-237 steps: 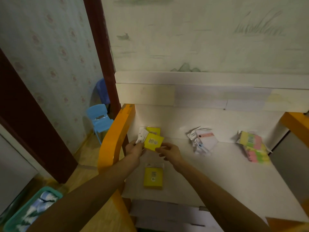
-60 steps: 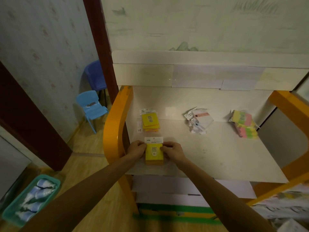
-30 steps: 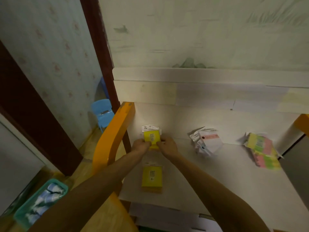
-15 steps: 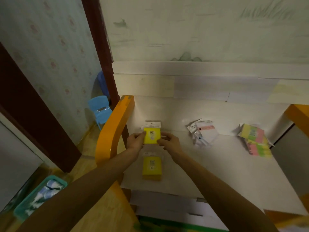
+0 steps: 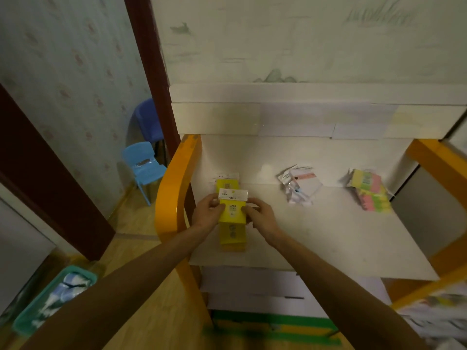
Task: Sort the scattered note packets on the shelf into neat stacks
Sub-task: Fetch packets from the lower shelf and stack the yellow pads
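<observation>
I hold a yellow note packet (image 5: 232, 208) with a white header card between both hands, just above a yellow stack (image 5: 233, 237) near the front left of the white shelf (image 5: 328, 238). My left hand (image 5: 207, 208) pinches its left edge and my right hand (image 5: 261, 215) pinches its right edge. Another yellow packet (image 5: 227, 181) lies behind at the back left. White packets (image 5: 299, 186) sit in a loose pile at the back middle. A stack of multicoloured note packets (image 5: 370, 192) stands at the back right.
Orange side rails (image 5: 174, 188) frame the shelf on the left and right. An upper white shelf (image 5: 303, 114) overhangs the back. On the floor to the left stand two blue plastic chairs (image 5: 144, 165) and a teal basket (image 5: 54, 296) of bottles.
Both hands have carried a yellow packet from the back-left pile toward me and now hold it over the front stack. The camera has shifted slightly.
</observation>
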